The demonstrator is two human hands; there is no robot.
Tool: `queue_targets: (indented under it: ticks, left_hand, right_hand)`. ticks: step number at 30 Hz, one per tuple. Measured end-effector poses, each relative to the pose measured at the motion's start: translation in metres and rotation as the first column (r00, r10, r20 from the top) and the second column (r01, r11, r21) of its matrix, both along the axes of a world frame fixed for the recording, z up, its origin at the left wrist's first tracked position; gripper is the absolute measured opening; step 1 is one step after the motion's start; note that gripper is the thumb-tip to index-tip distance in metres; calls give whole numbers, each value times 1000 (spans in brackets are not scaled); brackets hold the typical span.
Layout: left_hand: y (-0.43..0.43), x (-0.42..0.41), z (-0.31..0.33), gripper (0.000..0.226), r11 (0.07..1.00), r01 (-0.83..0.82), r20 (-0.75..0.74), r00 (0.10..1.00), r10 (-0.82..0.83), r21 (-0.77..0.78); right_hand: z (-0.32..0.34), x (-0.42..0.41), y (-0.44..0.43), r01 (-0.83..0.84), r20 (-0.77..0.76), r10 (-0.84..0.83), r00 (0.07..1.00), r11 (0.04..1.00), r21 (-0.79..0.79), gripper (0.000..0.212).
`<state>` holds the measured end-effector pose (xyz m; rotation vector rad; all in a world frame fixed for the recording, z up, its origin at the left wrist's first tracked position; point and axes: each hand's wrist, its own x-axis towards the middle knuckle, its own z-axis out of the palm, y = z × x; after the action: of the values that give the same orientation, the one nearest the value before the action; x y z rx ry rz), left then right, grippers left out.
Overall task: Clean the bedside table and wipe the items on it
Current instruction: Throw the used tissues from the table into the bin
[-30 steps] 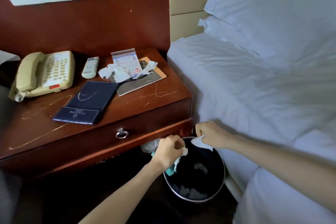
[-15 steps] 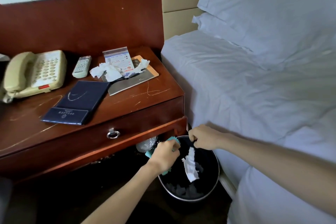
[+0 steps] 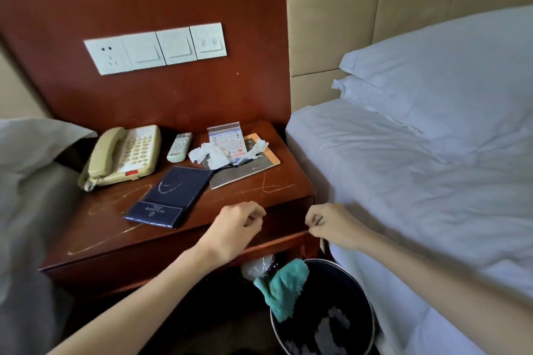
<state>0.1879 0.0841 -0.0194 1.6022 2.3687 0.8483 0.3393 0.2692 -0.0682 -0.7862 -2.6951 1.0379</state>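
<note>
The wooden bedside table [image 3: 253, 193] carries a beige phone [image 3: 124, 155], a remote [image 3: 179, 147], crumpled white tissues [image 3: 210, 154], a clear bag with a printed card [image 3: 226, 138], a thin booklet [image 3: 245, 171] and a dark blue folder [image 3: 170, 199]. My left hand [image 3: 236, 228] hovers at the table's front edge, fingers loosely curled, holding nothing. My right hand [image 3: 331, 225] is by the front right corner with curled fingers, nothing visible in them. A teal cloth [image 3: 284, 288] hangs over the rim of the black bin [image 3: 372, 326] below.
The bed [image 3: 418, 181] with white sheets and pillows stands close on the right. Another white pillow [image 3: 31, 147] is at the left. Crumpled clear plastic [image 3: 258, 266] lies under the table. Sockets and switches [image 3: 155, 50] are on the red wall panel.
Both hands rose from the bin to the table's front edge. The white tissue fell into the bin. The teal cloth left my left hand and now hangs on the bin rim.
</note>
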Motion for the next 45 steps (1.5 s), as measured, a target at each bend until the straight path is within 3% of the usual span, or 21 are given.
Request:
queue_targets:
  ticks: [4,7,11,15,22,26,30,36,41,45]
  left_hand:
    - [-5,-23,31,18,996,-27,-64,997,32,81]
    - [-5,-48,45,18,989,-67,-118,990,82,132]
    - [5,-91,56,18,988,-118,-164,977,134,103]
    - [23,-139,54,24,986,-165,-214,962,168,32]
    - [46,-199,26,45,957,-286,-160,948,275,-51]
    - [63,-216,11,57,959,-271,-143,956,257,-88]
    - [81,-226,0,62,950,-260,-156,960,235,-174]
    - [90,-224,-13,43,954,-286,-203,943,263,-93]
    - [88,-224,-17,19,970,-239,-94,965,243,55]
    - [86,-221,-16,9,971,-217,-97,969,226,97]
  right_hand:
    - [21,-13,3,13,-63,-14,998,1000,-15,15]
    - [58,-48,9,46,-194,-57,979,997,-64,14]
    - [93,-102,15,21,-279,-31,960,999,-39,10]
    - [95,-142,21,72,-260,-55,964,996,56,23]
    - [86,-192,31,102,-122,-76,990,969,226,41]
    - [74,-214,36,95,-38,-88,995,950,296,53]
    - [60,-224,40,71,1,-75,997,949,307,51]
    - [49,-221,40,88,-82,-65,994,941,325,39]
    - [43,-221,41,85,-86,-56,995,917,389,35]
    - [43,-225,43,98,-111,-59,992,916,390,29]
